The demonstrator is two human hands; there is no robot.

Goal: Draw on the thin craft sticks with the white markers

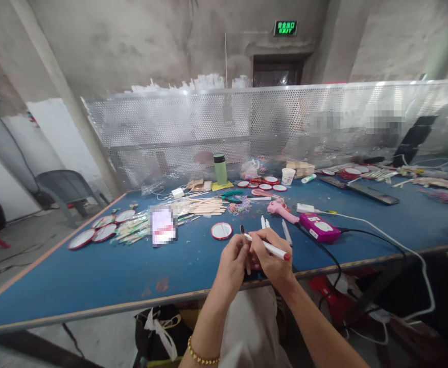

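Note:
Near the front edge of the blue table, my left hand (pixel 233 263) is closed around a thin wooden stick (pixel 248 267) whose upper end looks dark. My right hand (pixel 273 263) grips a white marker (pixel 270 247) with a red end, its other end close to the stick. Both hands almost touch, and the fingers hide part of the stick. Just beyond them lies a round white disc (pixel 221 231) with a red rim. More white pens (pixel 265 223) and a grey-white pen (pixel 287 233) rest beside my right hand.
A pink glue gun (pixel 282 210) and a purple box (pixel 319 228) with cables lie to the right. Pale wooden sticks (pixel 207 206), green-handled pliers (pixel 233 196) and a green bottle (pixel 220 170) are farther back. Red-rimmed discs (pixel 104 233) sit left. A perforated metal screen (pixel 193 122) borders the table.

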